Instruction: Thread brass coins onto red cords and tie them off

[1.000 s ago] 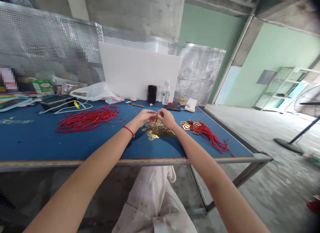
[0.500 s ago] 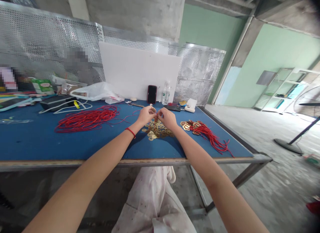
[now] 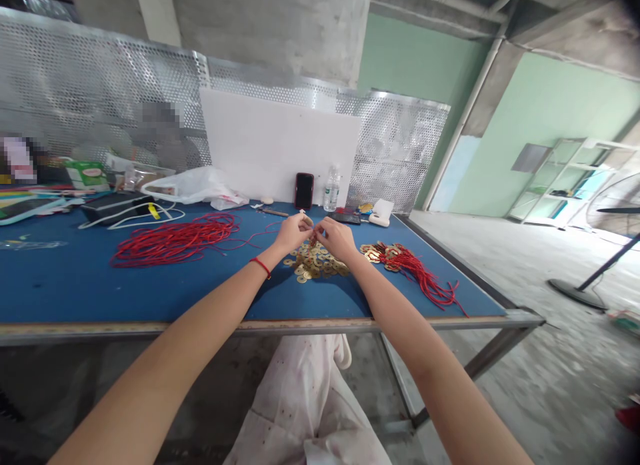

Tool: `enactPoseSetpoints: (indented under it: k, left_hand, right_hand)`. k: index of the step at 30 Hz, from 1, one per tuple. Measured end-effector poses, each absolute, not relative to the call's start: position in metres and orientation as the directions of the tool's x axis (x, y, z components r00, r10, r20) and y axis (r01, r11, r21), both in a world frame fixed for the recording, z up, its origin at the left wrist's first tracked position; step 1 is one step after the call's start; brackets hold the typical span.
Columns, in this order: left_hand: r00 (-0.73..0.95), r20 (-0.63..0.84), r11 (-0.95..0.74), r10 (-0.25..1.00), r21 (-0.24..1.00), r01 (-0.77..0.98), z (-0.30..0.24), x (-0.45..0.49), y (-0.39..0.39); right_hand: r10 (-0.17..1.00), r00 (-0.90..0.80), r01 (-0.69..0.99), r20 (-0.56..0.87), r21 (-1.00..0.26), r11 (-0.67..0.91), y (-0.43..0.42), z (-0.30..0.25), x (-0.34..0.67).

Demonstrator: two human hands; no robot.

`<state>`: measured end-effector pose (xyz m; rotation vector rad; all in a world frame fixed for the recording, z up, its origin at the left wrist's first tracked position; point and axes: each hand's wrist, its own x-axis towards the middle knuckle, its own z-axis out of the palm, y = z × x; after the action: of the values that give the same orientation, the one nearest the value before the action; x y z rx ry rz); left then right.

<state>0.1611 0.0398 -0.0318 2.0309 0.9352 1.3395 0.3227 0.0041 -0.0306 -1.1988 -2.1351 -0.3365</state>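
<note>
My left hand (image 3: 295,232) and my right hand (image 3: 335,236) meet above a loose pile of gold-coloured coins with holes (image 3: 313,268). The fingertips of both hands are pinched together around a thin red cord (image 3: 313,240), which hangs down between them toward the coins. Fingers partly hide the cord, and any coin on it is too small to make out. A red string bracelet (image 3: 261,266) circles my left wrist. To the left lies a heap of long red cords (image 3: 175,240). On the right rests a bundle of gold coins (image 3: 383,253) with red cord tails (image 3: 425,275).
The blue table (image 3: 165,295) holds a white plastic bag (image 3: 193,185) and a black case with a pale cable (image 3: 117,207). Behind my hands stand a phone (image 3: 304,190) and clear bottles (image 3: 331,190). A dark flat device (image 3: 347,217) lies at right.
Both hands stay almost in place, with only small finger shifts at the cord. The view has tilted very slightly; the coins and cord heaps look unchanged.
</note>
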Motion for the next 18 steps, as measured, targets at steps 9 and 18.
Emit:
enactPoseSetpoints:
  k: [9, 18]
  left_hand:
    - [0.230, 0.512, -0.558, 0.828, 0.795, 0.237, -0.0325, 0.1622, 0.0395]
    - [0.252, 0.423, -0.482, 0.870, 0.838, 0.257, -0.0279, 0.1626, 0.0314]
  right_hand:
    - [0.666, -0.417, 0.829, 0.618, -0.041, 0.558, 0.0043, -0.0278, 0.3247]
    - [0.680, -0.443, 0.823, 0.584, -0.035, 0.567, 0.0046, -0.0246, 0.3292]
